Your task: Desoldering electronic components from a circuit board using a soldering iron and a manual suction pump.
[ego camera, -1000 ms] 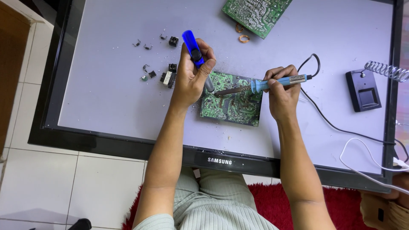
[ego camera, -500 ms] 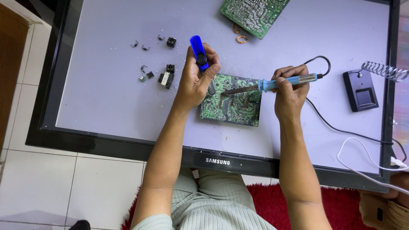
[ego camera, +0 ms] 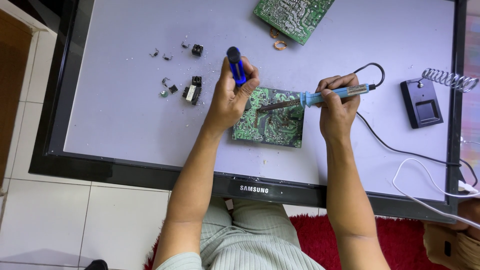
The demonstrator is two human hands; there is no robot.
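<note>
Left hand: the left hand (ego camera: 231,97) is curling closed around a blue tool (ego camera: 236,66), the fingers wrapping its lower part while the upper end is sticking up above the fist; the heel of the hand is lying at the left edge of the green circuit board (ego camera: 272,120).
Right hand: the right hand (ego camera: 339,102) is closing in a pen-like grip on the light blue handle of the soldering iron (ego camera: 320,96), fingers pressing together along the handle, thumb underneath.
Soldering iron: it is lying nearly level, its dark metal shaft pointing left and its tip reaching the upper middle of the board, just beside the left hand; a black cord (ego camera: 395,147) is looping from the handle's right end and trailing toward the right edge.
Circuit board: it is lying flat, solder side up, on the pale grey work surface (ego camera: 125,120), between the two hands.
Loose parts: small black components (ego camera: 192,92) are lying scattered to the left of the left hand, well apart from the board.
Second board: a second green board (ego camera: 292,17) is lying at the top edge, with copper wire rings (ego camera: 280,45) just below it.
Iron stand: a black stand with a coiled wire holder (ego camera: 422,102) is sitting to the right of the right hand, empty of the iron.
White cable: a white cable (ego camera: 425,187) is curving across the lower right corner.
</note>
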